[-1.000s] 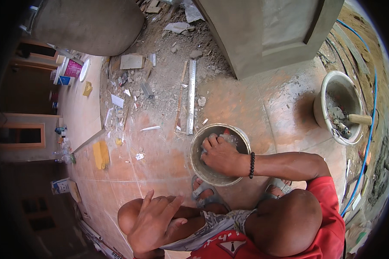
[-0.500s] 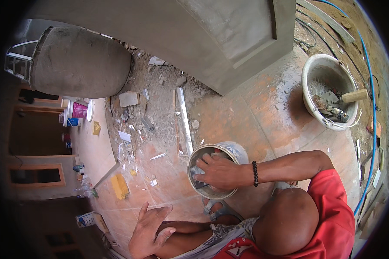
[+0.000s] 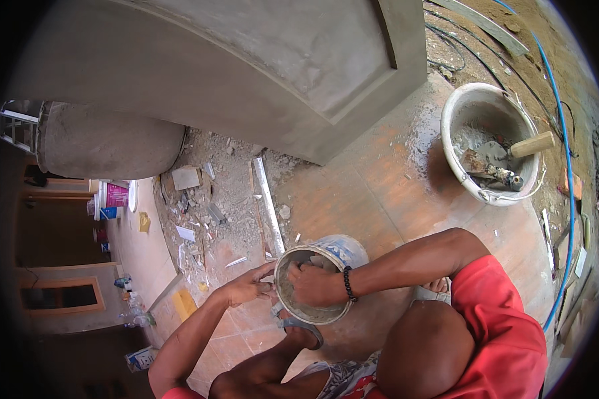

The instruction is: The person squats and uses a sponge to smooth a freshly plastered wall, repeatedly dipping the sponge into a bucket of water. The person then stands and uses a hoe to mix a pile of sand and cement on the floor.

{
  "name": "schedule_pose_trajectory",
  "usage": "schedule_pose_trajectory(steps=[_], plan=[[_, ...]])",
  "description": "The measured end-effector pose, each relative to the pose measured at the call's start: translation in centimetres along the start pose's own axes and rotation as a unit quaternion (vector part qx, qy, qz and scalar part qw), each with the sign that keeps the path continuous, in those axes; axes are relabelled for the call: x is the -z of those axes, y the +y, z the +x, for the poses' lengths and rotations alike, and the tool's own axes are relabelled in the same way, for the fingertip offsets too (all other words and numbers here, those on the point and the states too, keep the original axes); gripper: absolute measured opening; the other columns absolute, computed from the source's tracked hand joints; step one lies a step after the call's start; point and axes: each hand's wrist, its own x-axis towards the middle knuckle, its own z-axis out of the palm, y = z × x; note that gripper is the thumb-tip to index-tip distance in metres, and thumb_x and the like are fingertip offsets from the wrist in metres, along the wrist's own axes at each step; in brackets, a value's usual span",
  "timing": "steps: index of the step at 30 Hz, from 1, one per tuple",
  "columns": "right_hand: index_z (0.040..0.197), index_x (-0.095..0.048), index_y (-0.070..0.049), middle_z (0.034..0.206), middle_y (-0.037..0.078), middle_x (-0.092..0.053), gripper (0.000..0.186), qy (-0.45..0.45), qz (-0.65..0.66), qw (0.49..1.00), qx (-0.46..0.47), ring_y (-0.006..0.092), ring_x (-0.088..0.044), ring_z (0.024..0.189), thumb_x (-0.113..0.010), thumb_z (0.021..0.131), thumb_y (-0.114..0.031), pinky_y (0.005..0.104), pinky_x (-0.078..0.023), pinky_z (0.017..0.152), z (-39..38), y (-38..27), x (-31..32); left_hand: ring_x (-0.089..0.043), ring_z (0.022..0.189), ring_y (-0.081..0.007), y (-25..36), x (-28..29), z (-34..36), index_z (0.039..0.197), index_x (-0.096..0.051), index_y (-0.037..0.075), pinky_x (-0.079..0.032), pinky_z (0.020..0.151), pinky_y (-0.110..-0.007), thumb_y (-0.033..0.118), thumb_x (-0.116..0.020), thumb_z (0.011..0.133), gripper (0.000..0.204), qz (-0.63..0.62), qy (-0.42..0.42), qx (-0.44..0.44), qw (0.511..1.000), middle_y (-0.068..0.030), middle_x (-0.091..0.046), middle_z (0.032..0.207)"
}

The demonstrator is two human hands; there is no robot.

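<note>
A pale bucket (image 3: 349,247) stands tilted in front of me, its mouth toward my left and its inside coated grey. My right hand (image 3: 316,286), with a dark bead bracelet at the wrist, is inside it. Those fingers are curled, and whatever they hold is hidden against the grey inside. From the left, my left hand (image 3: 246,286) reaches the bucket's rim, finger and thumb apart, with nothing seen in it. Whether the fingertips press on the rim is hard to tell.
At the right, a large white tub (image 3: 451,143) holds a wooden-handled trowel (image 3: 532,144) and other soiled tools. A blue hose (image 3: 569,159) runs past it. Ahead stands a grey plastered panel (image 3: 246,86). Rubble, a metal strip (image 3: 268,206) and a yellow sponge-like block (image 3: 184,304) lie leftward.
My left hand has come from the lower left, where it was raised and spread, to the bucket's rim. My right hand's fingers are more curled inside the bucket. The view has shifted somewhat.
</note>
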Motion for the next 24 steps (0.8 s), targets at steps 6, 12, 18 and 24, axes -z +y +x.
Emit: schedule_pose_trajectory(steps=[6,12,18,24], plan=[[0.086,-0.077,-0.002,0.108,0.022,-0.060,0.027,-0.100,0.056,0.988,-0.107,0.0388,-0.054,0.104,-0.064,0.075,-0.023,0.0480,-0.049,0.079,0.3,0.1,0.1,-0.059,0.103,-0.0173,-1.7,-0.1,5.7,0.152,-0.030,0.014,-0.056,0.079,-0.031,0.004,-0.059,0.091,0.068,-0.011,-0.062,-0.020,0.998,-0.0080,-0.055,0.129],[0.084,-0.075,-0.003,0.107,0.018,-0.058,0.024,-0.011,0.104,0.987,-0.122,0.0357,-0.052,0.106,-0.062,0.078,-0.022,0.0410,-0.051,0.080,-1.0,-0.2,1.8,-0.056,0.066,-0.0109,-2.0,-1.6,6.1,0.149,-0.037,0.009,-0.046,0.048,-0.026,-0.007,-0.050,0.084,0.068,-0.007,-0.024,-0.107,0.994,-0.0070,-0.061,0.102],[0.113,-0.068,-0.007,0.115,0.018,-0.054,0.035,-0.033,0.071,0.975,-0.208,0.0351,-0.050,0.114,-0.060,0.082,-0.022,0.0387,-0.051,0.081,-4.5,-1.7,8.3,-0.055,0.062,-0.0108,1.3,-1.7,5.4,0.152,-0.033,0.012,-0.044,0.045,-0.027,-0.007,-0.047,0.084,0.072,0.030,-0.008,-0.162,0.986,-0.0075,-0.061,0.099],[0.117,-0.066,-0.009,0.117,0.019,-0.050,0.044,0.081,-0.051,0.941,-0.324,0.0331,-0.052,0.106,-0.071,0.075,-0.023,0.0400,-0.050,0.076,-12.0,-3.9,12.4,-0.067,0.091,-0.0256,8.7,-6.3,7.4,0.148,-0.034,0.011,-0.064,0.060,-0.035,-0.010,-0.046,0.083,0.070,-0.033,-0.078,-0.144,0.986,-0.0161,-0.058,0.118]])
